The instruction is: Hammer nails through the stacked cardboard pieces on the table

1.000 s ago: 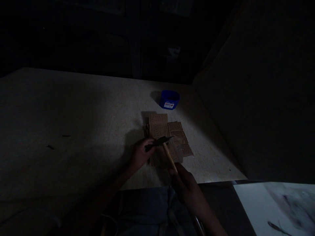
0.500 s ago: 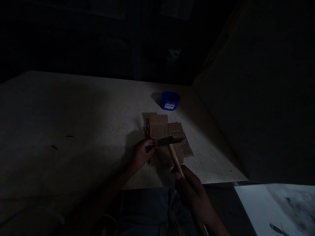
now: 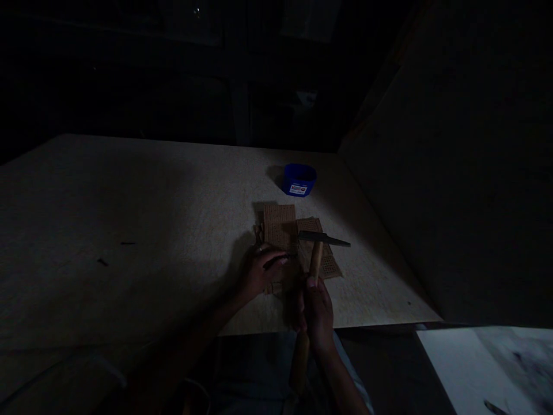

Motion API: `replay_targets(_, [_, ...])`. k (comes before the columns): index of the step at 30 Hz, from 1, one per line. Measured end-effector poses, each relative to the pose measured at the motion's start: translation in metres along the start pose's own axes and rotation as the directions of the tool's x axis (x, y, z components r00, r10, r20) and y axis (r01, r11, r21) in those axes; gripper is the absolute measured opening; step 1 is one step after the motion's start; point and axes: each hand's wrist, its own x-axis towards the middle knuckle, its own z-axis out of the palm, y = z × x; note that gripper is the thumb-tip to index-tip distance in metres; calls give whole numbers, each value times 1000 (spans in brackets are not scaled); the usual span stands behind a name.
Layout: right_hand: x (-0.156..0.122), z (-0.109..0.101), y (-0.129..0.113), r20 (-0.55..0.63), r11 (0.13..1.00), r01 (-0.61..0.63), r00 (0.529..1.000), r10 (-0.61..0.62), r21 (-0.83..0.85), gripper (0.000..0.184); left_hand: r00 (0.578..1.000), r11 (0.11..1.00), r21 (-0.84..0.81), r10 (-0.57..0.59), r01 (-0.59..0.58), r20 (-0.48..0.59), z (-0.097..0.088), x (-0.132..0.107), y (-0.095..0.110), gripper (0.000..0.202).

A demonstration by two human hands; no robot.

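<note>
My right hand point(image 3: 318, 308) is wrapped round the wooden handle of a hammer point(image 3: 317, 259). Its narrow dark metal head is above the right part of a pile of brown, grid-patterned pieces point(image 3: 280, 222), which look like cardboard. At the pile's left side, my left hand point(image 3: 261, 270) has its thumb and fingers brought together. Something thin and dark shows by those fingertips, too dim to name. Between the two hands, shadow hides part of the pile.
A blue plastic tub point(image 3: 299, 180) with a white label stands behind the pile. Two small dark slivers point(image 3: 128, 243) lie on the pale tabletop point(image 3: 185, 202) at left. A dark panel point(image 3: 453, 202) rises along the right side. A white surface point(image 3: 470, 363) is at lower right.
The hammer head has moved right and swung round, its handle now more upright. My right hand has shifted left. My left hand has moved slightly right and down, its fingers reaching further over the pile.
</note>
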Motion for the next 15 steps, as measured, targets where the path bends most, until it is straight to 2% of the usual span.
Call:
replay_targets(6, [4, -5, 7, -15, 999, 26, 1000, -26, 25, 37, 999, 1000, 2, -7, 7, -50, 3, -4, -6, 10])
replay_targets(15, [5, -3, 5, -2, 1000, 14, 1000, -14, 18, 41, 1000, 1000, -18, 0, -1, -31, 0, -3, -4, 11])
